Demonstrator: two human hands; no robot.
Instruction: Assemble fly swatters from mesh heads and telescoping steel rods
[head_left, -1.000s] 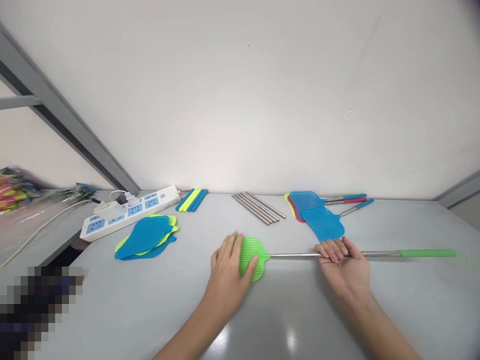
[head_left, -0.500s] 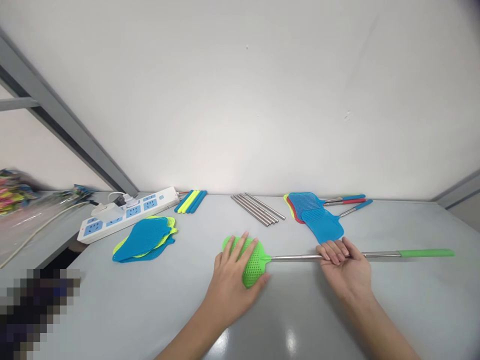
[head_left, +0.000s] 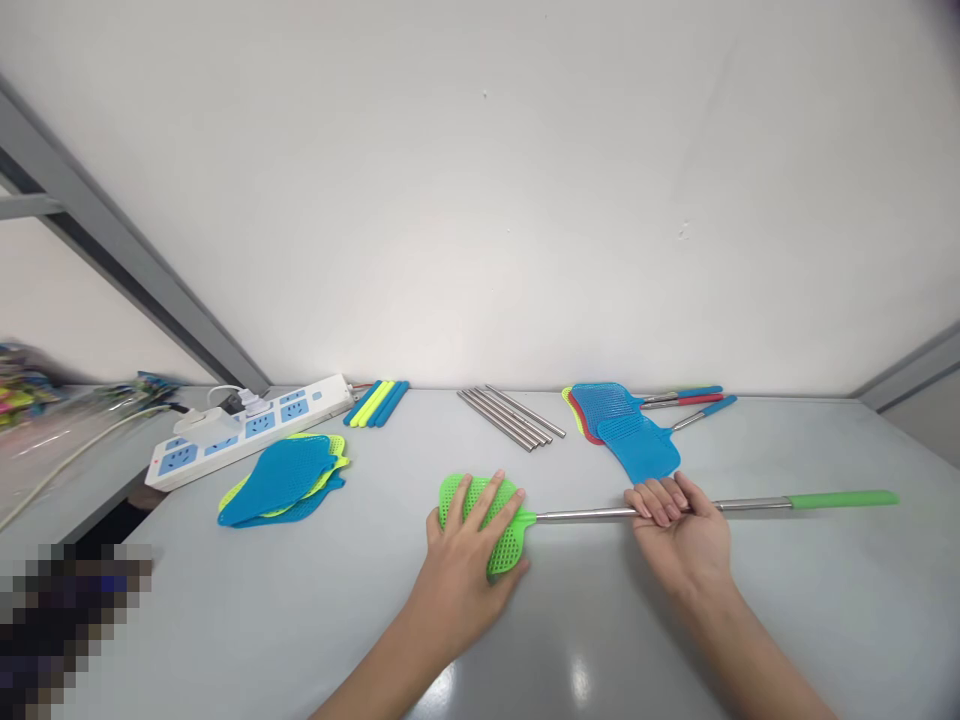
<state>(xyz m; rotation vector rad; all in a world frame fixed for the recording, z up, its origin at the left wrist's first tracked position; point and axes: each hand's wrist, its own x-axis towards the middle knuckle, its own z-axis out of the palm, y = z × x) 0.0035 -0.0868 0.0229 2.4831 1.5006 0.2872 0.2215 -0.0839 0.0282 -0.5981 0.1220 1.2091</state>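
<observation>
A long green fly swatter [head_left: 844, 499] lies across the table, with a telescopic metal rod [head_left: 585, 516] between its mesh head and its green grip. Over the green head [head_left: 508, 550] my left hand [head_left: 469, 555] rests palm down, fingers spread on the mesh and thumb by its lower edge. My right hand [head_left: 682, 535] is turned palm up, its fingers closed around the middle of the rod. Just beyond the right hand is a group of finished-looking swatters with a blue head [head_left: 641, 448] in front, plus another blue, a red and a yellow one behind.
Several bare metal rods [head_left: 510, 418] lie near the wall. To their left are blue and yellow grips [head_left: 375, 403]. Loose blue and yellow swatter heads [head_left: 281, 475] are stacked at left, before a white power strip [head_left: 251, 430] with plugs. Plastic-wrapped items [head_left: 26, 385] sit far left.
The whole view has shifted slightly to one side, so everything appears a little further left. Both hands keep their places on the green swatter.
</observation>
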